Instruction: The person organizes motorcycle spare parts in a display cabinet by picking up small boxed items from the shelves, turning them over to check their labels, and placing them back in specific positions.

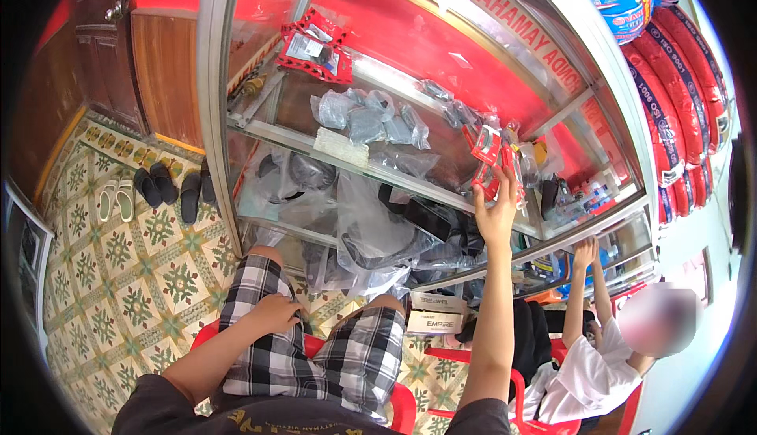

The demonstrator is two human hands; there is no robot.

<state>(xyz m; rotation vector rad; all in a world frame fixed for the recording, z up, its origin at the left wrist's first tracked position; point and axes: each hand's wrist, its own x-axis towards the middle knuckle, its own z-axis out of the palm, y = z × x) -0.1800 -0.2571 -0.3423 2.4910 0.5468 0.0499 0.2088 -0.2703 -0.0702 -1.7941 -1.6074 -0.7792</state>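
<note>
My right hand (498, 207) reaches into a glass-fronted display cabinet, its thumb and fingers at a small red packet (486, 182). Whether the fingers grip that packet or only touch it cannot be made out. Just beyond the fingertips lies another red-and-white packet (487, 144) in the same small pile on the glass shelf (426, 185). My left hand (273, 315) rests on my thigh, over the checked shorts (254, 352), and holds nothing. Clear-bagged grey parts (366, 119) and a pale textured block (341, 148) lie farther left on the shelf.
The cabinet's metal frame post (216, 110) rises at left. Bagged dark parts (384, 228) fill the lower shelf. Boxes (436, 321) stand on the floor by my knee. At right a seated person (591, 376) reaches into the cabinet. Wrapped tyres (668, 98) are stacked beyond.
</note>
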